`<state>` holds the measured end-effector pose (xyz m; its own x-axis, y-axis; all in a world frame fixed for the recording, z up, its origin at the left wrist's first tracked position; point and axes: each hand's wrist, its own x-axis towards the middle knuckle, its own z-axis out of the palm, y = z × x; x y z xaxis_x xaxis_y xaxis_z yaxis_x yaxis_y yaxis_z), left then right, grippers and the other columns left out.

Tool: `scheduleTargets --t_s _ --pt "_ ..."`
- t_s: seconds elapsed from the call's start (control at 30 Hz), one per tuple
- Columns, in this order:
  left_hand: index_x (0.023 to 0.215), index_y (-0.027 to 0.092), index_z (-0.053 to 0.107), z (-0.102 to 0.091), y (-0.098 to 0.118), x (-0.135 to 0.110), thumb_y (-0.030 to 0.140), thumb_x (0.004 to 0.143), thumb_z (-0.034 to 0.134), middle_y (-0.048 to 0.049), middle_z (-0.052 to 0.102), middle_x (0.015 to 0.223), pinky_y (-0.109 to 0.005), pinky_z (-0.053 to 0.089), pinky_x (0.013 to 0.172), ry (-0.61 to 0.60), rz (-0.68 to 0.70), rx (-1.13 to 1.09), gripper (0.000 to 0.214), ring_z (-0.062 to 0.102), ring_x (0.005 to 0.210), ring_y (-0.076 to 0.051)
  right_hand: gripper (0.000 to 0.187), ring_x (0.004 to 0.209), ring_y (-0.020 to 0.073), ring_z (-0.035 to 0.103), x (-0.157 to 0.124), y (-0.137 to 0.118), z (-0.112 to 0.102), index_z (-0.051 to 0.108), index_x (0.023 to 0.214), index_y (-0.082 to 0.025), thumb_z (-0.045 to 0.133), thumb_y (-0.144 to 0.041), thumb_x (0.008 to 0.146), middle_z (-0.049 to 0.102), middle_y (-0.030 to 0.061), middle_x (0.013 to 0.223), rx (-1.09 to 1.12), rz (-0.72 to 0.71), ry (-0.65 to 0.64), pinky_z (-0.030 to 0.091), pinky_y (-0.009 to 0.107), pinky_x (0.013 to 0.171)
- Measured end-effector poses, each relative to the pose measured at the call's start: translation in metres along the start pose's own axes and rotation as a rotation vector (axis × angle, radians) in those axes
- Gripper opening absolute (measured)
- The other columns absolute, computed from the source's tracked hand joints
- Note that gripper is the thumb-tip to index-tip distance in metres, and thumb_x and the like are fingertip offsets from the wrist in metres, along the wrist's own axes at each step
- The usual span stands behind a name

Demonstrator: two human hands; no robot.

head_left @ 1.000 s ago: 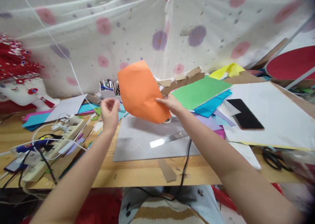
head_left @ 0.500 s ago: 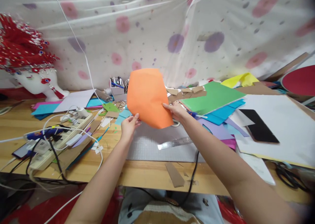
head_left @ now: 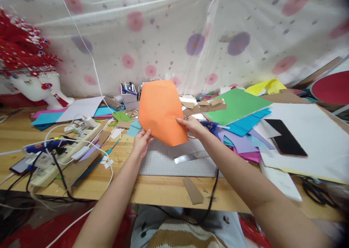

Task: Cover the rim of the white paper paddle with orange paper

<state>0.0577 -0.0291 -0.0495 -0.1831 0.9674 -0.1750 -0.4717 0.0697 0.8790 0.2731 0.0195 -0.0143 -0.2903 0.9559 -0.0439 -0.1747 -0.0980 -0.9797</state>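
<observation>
My left hand has come up since a second ago and now pinches the orange sheet at its lower left edge. My right hand pinches the right edge. I judge an even, light grip on both sides keeps it uncreased above the cutting mat.

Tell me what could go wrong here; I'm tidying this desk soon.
1. The orange sheet, pinched at its edges by the left hand and right hand, may crease.
2. The black cable by the right arm might snag and drag the ruler.
3. The phone lies on loose paper and could slide.
</observation>
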Motion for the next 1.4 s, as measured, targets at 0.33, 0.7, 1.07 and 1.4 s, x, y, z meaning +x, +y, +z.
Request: scheduleTargets --t_s 0.33,0.7,1.07,1.4 --pt "0.076 0.014 0.064 0.001 0.004 -0.003 0.025 0.069 0.071 -0.0039 0.071 0.08 -0.02 0.05 0.067 -0.053 -0.004 -0.028 0.015 0.066 0.071 -0.011 0.041 0.085 0.0263 0.066 -0.004 -0.006 0.005 0.062 0.093 -0.02 0.076 -0.04 0.06 0.071 0.0072 0.081 -0.035 -0.08 0.036 0.054 0.038 0.074" --pt "0.097 0.021 0.064 0.018 0.013 -0.017 0.04 0.076 0.064 -0.0038 0.064 0.113 -0.029 0.048 0.095 -0.061 0.103 -0.123 0.029 0.052 0.116 -0.02 0.041 0.09 0.0247 0.065 -0.009 -0.016 0.013 0.064 0.091 -0.019 0.075 -0.044 0.059 0.071 0.0058 0.083 -0.062 -0.023 -0.059 0.054 0.033 0.073" --pt "0.097 0.021 0.062 0.013 0.022 -0.019 0.036 0.078 0.062 -0.0042 0.063 0.115 -0.027 0.05 0.088 0.078 0.197 -0.094 0.025 0.055 0.112 -0.018 0.033 0.081 0.017 0.065 -0.011 -0.027 0.006 0.055 0.08 -0.016 0.066 -0.046 0.071 0.068 0.0106 0.09 -0.228 0.087 0.055 0.054 0.029 0.073" --pt "0.096 0.017 0.063 -0.016 0.052 -0.023 0.046 0.076 0.059 -0.0094 0.065 0.106 -0.036 0.041 0.098 0.288 0.825 0.504 0.035 0.056 0.109 -0.023 0.032 0.08 0.0158 0.065 -0.013 -0.027 -0.001 0.046 0.091 -0.019 0.063 -0.041 0.075 0.066 0.006 0.084 -0.351 -0.069 0.218 0.054 0.032 0.07"
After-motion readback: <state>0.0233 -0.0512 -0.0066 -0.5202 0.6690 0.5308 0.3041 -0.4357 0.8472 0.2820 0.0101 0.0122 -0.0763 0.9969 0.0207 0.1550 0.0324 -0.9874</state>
